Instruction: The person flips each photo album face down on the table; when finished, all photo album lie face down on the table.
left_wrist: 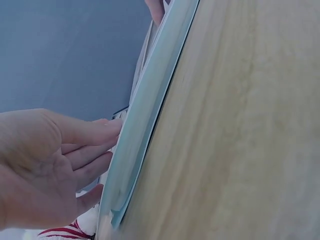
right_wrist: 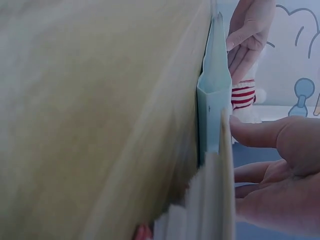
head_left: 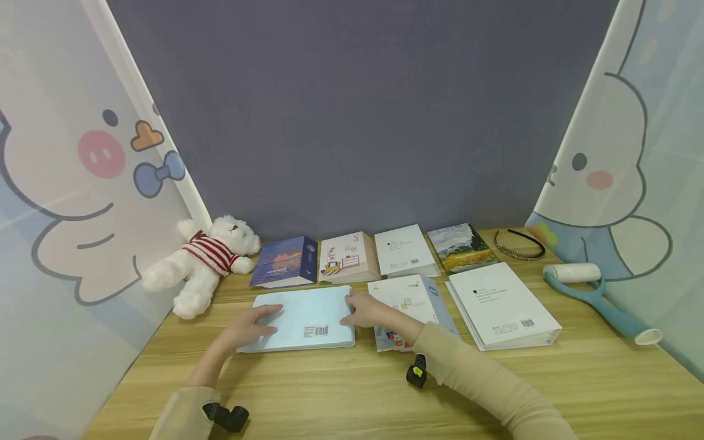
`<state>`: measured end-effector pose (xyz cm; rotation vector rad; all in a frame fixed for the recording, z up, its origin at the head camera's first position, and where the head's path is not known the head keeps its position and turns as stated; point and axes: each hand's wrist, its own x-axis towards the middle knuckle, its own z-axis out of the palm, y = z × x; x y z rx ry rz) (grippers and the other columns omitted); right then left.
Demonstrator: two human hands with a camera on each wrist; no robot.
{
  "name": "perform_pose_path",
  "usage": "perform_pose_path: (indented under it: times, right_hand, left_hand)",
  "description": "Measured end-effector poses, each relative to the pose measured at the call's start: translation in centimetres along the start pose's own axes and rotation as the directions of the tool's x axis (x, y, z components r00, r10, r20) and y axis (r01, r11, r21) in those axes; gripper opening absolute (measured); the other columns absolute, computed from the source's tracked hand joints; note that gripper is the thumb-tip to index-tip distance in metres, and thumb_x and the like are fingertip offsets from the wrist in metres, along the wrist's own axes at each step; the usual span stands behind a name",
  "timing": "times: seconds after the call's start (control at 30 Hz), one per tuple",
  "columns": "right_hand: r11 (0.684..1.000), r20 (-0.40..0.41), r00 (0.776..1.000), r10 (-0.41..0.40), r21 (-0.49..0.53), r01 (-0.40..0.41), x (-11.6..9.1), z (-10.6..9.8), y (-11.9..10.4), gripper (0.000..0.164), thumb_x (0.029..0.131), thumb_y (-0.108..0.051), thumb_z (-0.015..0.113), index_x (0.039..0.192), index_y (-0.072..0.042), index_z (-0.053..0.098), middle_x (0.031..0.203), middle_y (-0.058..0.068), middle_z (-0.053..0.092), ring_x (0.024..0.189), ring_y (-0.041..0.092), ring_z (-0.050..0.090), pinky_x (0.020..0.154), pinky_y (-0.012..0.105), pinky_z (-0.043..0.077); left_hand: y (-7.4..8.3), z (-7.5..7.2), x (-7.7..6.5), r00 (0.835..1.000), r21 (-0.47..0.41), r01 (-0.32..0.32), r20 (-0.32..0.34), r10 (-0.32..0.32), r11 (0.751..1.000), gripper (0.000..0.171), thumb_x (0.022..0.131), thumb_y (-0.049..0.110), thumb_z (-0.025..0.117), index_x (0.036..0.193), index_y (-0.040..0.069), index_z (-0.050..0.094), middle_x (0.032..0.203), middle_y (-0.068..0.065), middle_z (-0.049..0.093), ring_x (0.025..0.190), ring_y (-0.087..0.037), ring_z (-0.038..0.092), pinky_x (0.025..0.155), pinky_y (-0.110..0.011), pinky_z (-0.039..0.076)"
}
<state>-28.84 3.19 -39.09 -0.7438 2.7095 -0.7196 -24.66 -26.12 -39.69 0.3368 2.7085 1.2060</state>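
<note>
A light blue folder [head_left: 302, 305] with a barcode lies flat on the wooden table. My left hand [head_left: 247, 327] rests at its left end, fingers and thumb spread over the cover. At the right end, my right hand [head_left: 367, 310] touches the cover near the edge with loosely bent fingers. In the left wrist view the left hand [left_wrist: 45, 167] has relaxed fingers beside the folder's edge [left_wrist: 145, 115]. The right hand [right_wrist: 285, 170] appears with extended fingers in the right wrist view. A white illustrated book [head_left: 409, 294] lies just right of the folder, under the right forearm.
Behind lie a purple-blue book [head_left: 283, 260], a cream book [head_left: 349, 253], a white book [head_left: 401, 247] and a landscape-cover book [head_left: 459, 244]. To the right are a thick white book [head_left: 500, 302], a headband [head_left: 519, 252] and a lint roller [head_left: 596, 296]. A teddy bear [head_left: 211, 256] lies left.
</note>
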Motion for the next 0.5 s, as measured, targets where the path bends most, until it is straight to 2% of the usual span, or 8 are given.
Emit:
perform_pose_path:
  times: [0.07, 0.17, 0.3, 0.4, 0.5]
  right_hand:
    - [1.000, 0.000, 1.000, 0.002, 0.028, -0.002, -0.1, -0.2, 0.0, 0.062, 0.088, -0.027, 0.066, 0.135, 0.006, 0.045, 0.148, 0.025, 0.031, 0.136, 0.038, 0.034, 0.110, 0.045, 0.033]
    - [0.995, -0.017, 1.000, -0.013, 0.094, 0.014, -0.2, -0.7, 0.5, 0.050, 0.088, -0.020, 0.065, 0.128, 0.006, 0.052, 0.137, 0.024, 0.047, 0.124, 0.037, 0.048, 0.101, 0.045, 0.044]
    - [0.978, -0.110, 0.993, -0.035, 0.202, 0.057, -0.6, -2.3, 1.4, 0.038, 0.090, -0.011, 0.060, 0.125, 0.003, 0.056, 0.124, 0.019, 0.059, 0.112, 0.034, 0.058, 0.091, 0.042, 0.051]
    - [0.963, -0.210, 0.977, -0.038, 0.252, 0.092, -1.3, -4.4, 2.2, 0.038, 0.093, -0.010, 0.056, 0.129, 0.001, 0.054, 0.126, 0.016, 0.059, 0.115, 0.032, 0.057, 0.094, 0.041, 0.049]
    - [0.958, -0.314, 0.948, -0.054, 0.251, 0.138, -2.3, -6.7, 3.6, 0.035, 0.095, -0.014, 0.054, 0.127, -0.001, 0.056, 0.123, 0.015, 0.061, 0.113, 0.031, 0.058, 0.093, 0.042, 0.050]
  left_hand:
    - [0.1, 0.0, 0.1, 1.000, 0.007, 0.010, -0.013, -0.010, 1.000, 0.049, 0.087, 0.010, 0.064, 0.133, 0.000, 0.051, 0.142, -0.025, 0.041, 0.134, -0.046, 0.028, 0.108, -0.059, 0.026]
    - [0.4, 0.1, 0.2, 0.999, -0.003, 0.018, -0.028, -0.018, 1.000, 0.045, 0.091, 0.012, 0.060, 0.132, -0.003, 0.050, 0.140, -0.026, 0.043, 0.133, -0.046, 0.031, 0.107, -0.059, 0.029]
    - [0.9, -0.1, 0.7, 0.998, -0.021, 0.009, -0.060, -0.010, 1.000, 0.043, 0.096, 0.019, 0.053, 0.132, -0.005, 0.049, 0.136, -0.026, 0.048, 0.128, -0.045, 0.039, 0.102, -0.055, 0.037]
    - [1.3, -0.5, 1.1, 0.992, -0.024, -0.034, -0.120, 0.031, 0.999, 0.043, 0.099, 0.022, 0.049, 0.132, -0.005, 0.049, 0.133, -0.025, 0.051, 0.124, -0.043, 0.045, 0.099, -0.051, 0.042]
    - [1.8, -1.3, 1.3, 0.973, -0.003, -0.118, -0.202, 0.115, 0.993, 0.043, 0.099, 0.024, 0.047, 0.132, -0.003, 0.050, 0.133, -0.024, 0.052, 0.123, -0.042, 0.047, 0.098, -0.051, 0.043]
